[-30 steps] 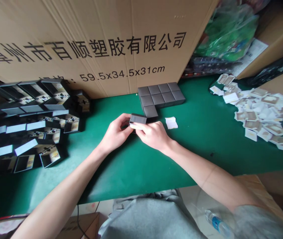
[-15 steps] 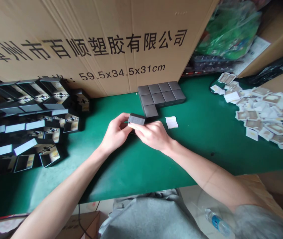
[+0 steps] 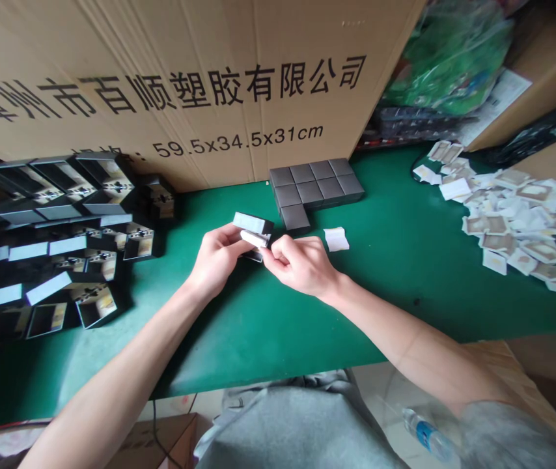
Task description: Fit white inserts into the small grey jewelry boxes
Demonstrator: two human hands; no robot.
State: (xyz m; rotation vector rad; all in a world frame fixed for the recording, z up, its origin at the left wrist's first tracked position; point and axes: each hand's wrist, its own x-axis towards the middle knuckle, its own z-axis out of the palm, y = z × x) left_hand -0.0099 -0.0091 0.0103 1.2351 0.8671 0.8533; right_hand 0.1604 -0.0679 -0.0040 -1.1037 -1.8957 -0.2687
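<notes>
My left hand grips a small dark grey box above the green table, its pale lid flap tilted up. My right hand is closed, pinching a white packet at the box's open front. Just behind the hands stands a block of several closed grey boxes against the cardboard carton. One white packet lies flat on the table to the right of my right hand.
A big printed cardboard carton walls the back. Several open dark boxes are piled at the left. A heap of white packets covers the right side. A water bottle lies below the table edge.
The box has shifted left and tipped, so its pale flap now shows. My right hand has drawn back slightly and pinches a white packet at the opening.
</notes>
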